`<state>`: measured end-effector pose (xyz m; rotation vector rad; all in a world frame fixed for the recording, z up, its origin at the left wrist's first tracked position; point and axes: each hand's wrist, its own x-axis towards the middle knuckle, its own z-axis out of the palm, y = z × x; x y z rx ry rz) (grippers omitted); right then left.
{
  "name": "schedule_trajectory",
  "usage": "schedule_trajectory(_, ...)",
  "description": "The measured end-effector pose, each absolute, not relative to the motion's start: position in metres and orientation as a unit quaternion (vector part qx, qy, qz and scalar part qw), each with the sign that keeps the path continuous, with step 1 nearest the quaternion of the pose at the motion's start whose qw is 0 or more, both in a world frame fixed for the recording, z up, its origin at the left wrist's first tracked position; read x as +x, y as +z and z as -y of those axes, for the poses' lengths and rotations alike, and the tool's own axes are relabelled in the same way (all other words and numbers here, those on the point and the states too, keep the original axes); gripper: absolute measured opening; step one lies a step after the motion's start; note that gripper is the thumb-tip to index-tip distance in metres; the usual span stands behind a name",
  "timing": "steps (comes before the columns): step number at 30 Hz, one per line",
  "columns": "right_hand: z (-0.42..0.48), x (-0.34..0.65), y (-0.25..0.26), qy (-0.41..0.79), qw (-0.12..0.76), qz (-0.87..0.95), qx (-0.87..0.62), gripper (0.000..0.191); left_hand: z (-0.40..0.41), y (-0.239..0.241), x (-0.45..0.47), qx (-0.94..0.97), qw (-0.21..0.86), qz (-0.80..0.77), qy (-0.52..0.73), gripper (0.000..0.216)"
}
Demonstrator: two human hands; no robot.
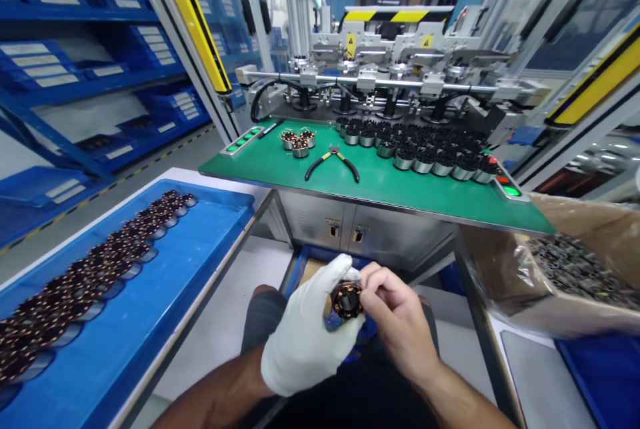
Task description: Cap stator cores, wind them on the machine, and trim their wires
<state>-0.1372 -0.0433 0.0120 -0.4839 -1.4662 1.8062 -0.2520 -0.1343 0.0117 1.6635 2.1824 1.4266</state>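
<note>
My left hand (317,325), in a white glove, is wrapped around a copper-wound motor stator (347,300) above my lap. The stator's round open end faces up toward me, with copper coils around a dark centre. My right hand (400,315) is bare, with thumb and fingers pinched together at the stator's right edge. Whatever lies between those fingertips is too small to make out. On the green worktop (260,165) ahead are a small group of wound stators (300,145) with loose wire ends, and cutting pliers (333,159) with black and yellow handles, spread apart.
Unwound black stators (425,149) stand in rows before the winding machine (390,75). A blue tray (200,235) on my left bears many wound stators (100,269). To the right are a plastic-lined carton (525,282) of parts and a blue bin (600,369). Button panels (243,142) flank the worktop.
</note>
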Motion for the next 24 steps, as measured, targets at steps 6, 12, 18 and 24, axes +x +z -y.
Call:
schedule_trajectory(6,0.039,-0.124,0.014,0.636,0.415,0.611,-0.225,0.016,0.136,0.01,-0.253,0.544,0.039,-0.696,0.467,0.072)
schedule_trajectory(12,0.016,-0.116,0.043,0.5,0.308,0.802,-0.109,0.012,0.132,0.022,-0.252,0.592,0.092,-0.676,0.43,0.066)
schedule_trajectory(18,0.022,-0.121,0.037,0.537,0.31,0.773,-0.132,0.007,0.137,0.006,-0.252,0.591,0.084,-0.672,0.438,0.072)
schedule_trajectory(24,0.015,-0.121,0.044,0.529,0.276,0.799,-0.07,0.007,0.141,0.006,-0.256,0.624,0.077,-0.642,0.439,0.084)
